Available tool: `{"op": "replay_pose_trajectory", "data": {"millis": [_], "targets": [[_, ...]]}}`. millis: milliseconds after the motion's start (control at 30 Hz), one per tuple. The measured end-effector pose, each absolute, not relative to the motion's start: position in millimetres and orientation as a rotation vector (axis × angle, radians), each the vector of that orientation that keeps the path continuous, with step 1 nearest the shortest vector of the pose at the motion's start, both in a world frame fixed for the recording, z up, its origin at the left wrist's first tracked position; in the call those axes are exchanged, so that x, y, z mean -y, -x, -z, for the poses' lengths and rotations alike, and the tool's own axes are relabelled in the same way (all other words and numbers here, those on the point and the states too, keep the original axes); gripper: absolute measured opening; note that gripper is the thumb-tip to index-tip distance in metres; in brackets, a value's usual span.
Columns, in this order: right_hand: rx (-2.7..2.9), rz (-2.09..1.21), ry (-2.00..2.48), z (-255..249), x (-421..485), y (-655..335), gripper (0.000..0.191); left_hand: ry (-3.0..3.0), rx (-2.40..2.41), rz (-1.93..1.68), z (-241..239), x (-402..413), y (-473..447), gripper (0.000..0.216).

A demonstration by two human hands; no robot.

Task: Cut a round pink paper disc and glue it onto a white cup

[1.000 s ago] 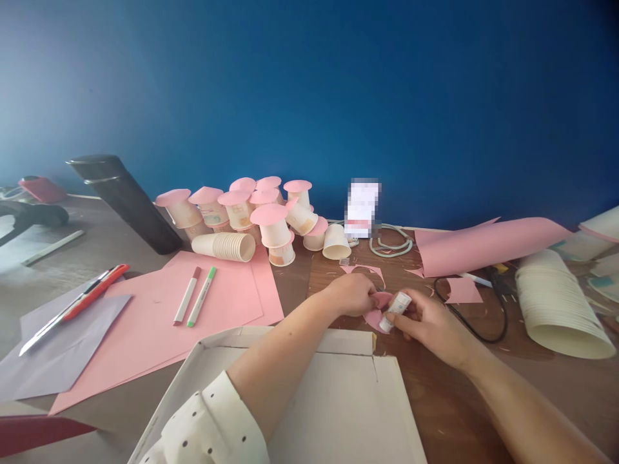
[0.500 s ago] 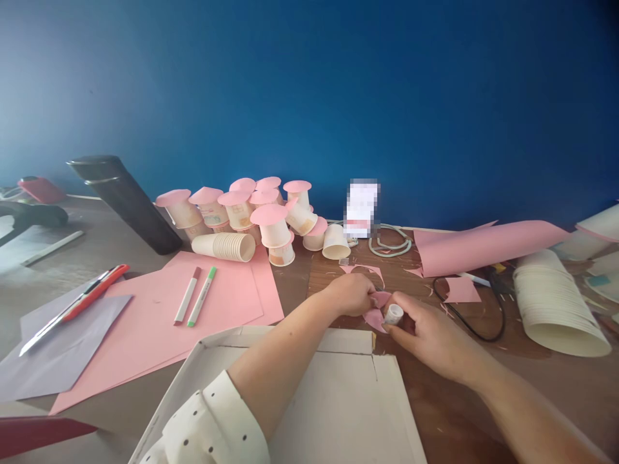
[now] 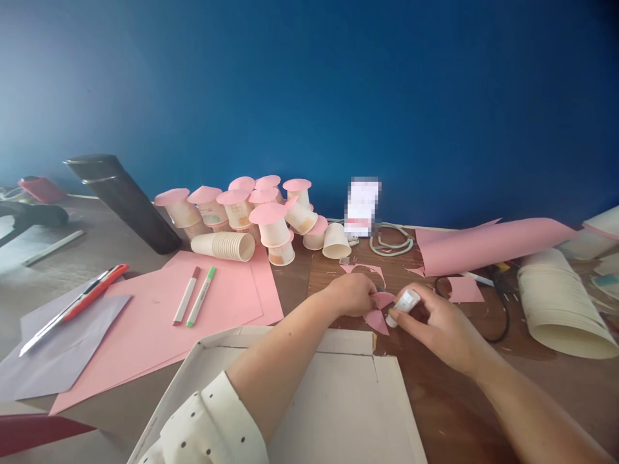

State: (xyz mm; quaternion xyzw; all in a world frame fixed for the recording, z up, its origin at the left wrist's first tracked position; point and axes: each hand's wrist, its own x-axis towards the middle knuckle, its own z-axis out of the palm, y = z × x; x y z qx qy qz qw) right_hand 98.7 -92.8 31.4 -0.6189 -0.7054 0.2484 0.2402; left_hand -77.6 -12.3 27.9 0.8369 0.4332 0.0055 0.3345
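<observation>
My left hand (image 3: 352,294) pinches a small pink paper piece (image 3: 378,310) and holds it down on the brown table. My right hand (image 3: 438,327) grips a small white glue stick (image 3: 404,304), its tip pressed against the right edge of that pink piece. Both hands work just beyond the far edge of a flat white cardboard box (image 3: 338,399).
A pile of paper cups with pink tops (image 3: 264,216) and a lying cup stack (image 3: 225,245) stand behind. Pink sheets (image 3: 155,322) with two markers (image 3: 195,295) and a red cutter (image 3: 72,308) lie left. A rolled pink sheet (image 3: 483,245), black cable (image 3: 498,322) and cup stack (image 3: 561,303) lie right.
My right hand has tilted and shifted the glue stick slightly along the pink piece's edge. My left hand has stayed pinched on the paper.
</observation>
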Motion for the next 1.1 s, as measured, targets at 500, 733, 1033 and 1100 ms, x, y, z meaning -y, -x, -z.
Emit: {"op": "replay_pose_trajectory", "data": {"millis": [500,733,1033,1100], "targets": [[2.134,-0.711,1.634,-39,101,-83,0.028,-2.256,-1.073,-0.048,-21,10,79,0.015],[1.995,-0.956,1.635,-44,97,-90,0.024,-2.257,-1.076,-0.043,-24,10,78,0.018],[1.934,-0.64,1.688,-26,90,-96,0.016,-2.2,-1.111,-0.036,-24,11,78,0.023],[1.971,-0.606,1.706,-22,91,-94,0.014,-2.217,-1.092,-0.05,-24,11,79,0.024]]}}
